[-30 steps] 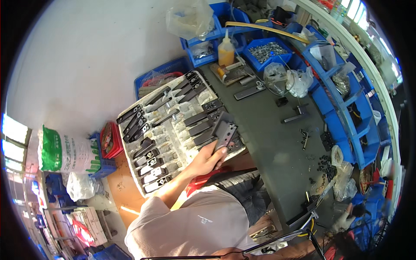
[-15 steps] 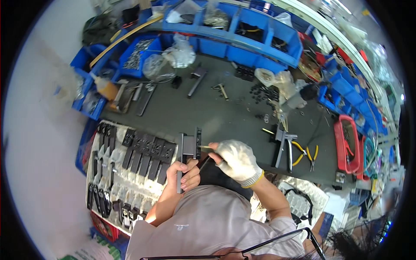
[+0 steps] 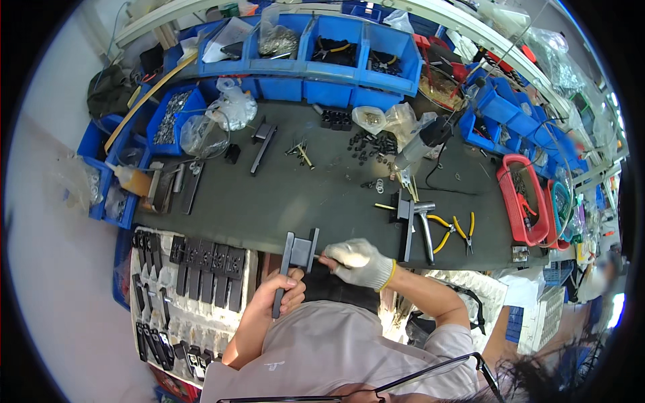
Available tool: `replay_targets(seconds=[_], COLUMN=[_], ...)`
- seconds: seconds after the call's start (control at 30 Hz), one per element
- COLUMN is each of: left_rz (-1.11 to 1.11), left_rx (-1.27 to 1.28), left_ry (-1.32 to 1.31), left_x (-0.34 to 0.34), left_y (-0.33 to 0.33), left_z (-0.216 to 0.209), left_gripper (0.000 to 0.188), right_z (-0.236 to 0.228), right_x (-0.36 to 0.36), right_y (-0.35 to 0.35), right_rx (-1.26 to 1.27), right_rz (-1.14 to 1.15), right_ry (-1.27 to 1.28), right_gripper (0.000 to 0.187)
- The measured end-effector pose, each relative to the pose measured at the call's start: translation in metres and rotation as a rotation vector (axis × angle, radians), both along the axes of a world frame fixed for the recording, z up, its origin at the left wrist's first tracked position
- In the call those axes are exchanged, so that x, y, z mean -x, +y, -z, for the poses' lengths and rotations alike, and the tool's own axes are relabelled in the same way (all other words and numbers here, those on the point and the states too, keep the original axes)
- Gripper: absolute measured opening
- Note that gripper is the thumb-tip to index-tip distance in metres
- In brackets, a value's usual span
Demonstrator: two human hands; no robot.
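Observation:
My bare left hand [image 3: 287, 290] is closed round the long bar of a dark grey metal bracket [image 3: 300, 251], held up before my chest. The bracket has a block between that bar and a shorter plate, and leans a little to the right. My right hand [image 3: 359, 262], in a white knitted glove, is closed at the plate's right side. Its fingers pinch a thin brass-coloured rod [image 3: 318, 256], of which only a short bit shows against the plate. Whether the rod sits in a hole there cannot be made out.
A padded tray [image 3: 201, 316] at left holds rows of dark parts. On the grey-green table [image 3: 295, 195] lie another bracket [image 3: 405, 218], a hammer [image 3: 426, 232], yellow-handled pliers [image 3: 440, 232] and small black pieces [image 3: 366, 146]. Blue bins [image 3: 336, 70] line the back; a red basket [image 3: 521, 201] stands right.
The bracket has turned and now leans rightward, with its plate seen more edge-on. My right hand stays beside the plate, now lower over the rod. The whole view has shifted.

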State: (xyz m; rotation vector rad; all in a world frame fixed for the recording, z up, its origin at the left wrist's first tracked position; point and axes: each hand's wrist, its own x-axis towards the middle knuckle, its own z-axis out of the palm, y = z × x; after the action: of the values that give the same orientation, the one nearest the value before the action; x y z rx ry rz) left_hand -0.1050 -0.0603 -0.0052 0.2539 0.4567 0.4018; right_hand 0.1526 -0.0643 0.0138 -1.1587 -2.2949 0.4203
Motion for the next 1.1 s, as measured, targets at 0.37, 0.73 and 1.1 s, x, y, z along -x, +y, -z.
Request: replay_targets(seconds=[0.37, 0.73, 1.1], left_rz=[0.003, -0.108, -0.128], left_rx=[-0.487, -0.518, -0.458], left_ry=[-0.026, 0.007, 0.1], left_x=[-0.041, -0.062, -0.066], left_y=[0.029, 0.04, 0.038], left_z=[-0.007, 0.008, 0.008], left_gripper=[0.026, 0.027, 0.053], right_z=[-0.025, -0.049, -0.036], right_x=[-0.064, -0.19, -0.109], right_y=[-0.003, 0.04, 0.05], right_rx=[0.328, -0.06, 0.206], right_rz=[0.298, 0.981, 0.166], right_ry=[0.53, 0.47, 1.453], right_gripper=[0.031, 0.062, 0.073])
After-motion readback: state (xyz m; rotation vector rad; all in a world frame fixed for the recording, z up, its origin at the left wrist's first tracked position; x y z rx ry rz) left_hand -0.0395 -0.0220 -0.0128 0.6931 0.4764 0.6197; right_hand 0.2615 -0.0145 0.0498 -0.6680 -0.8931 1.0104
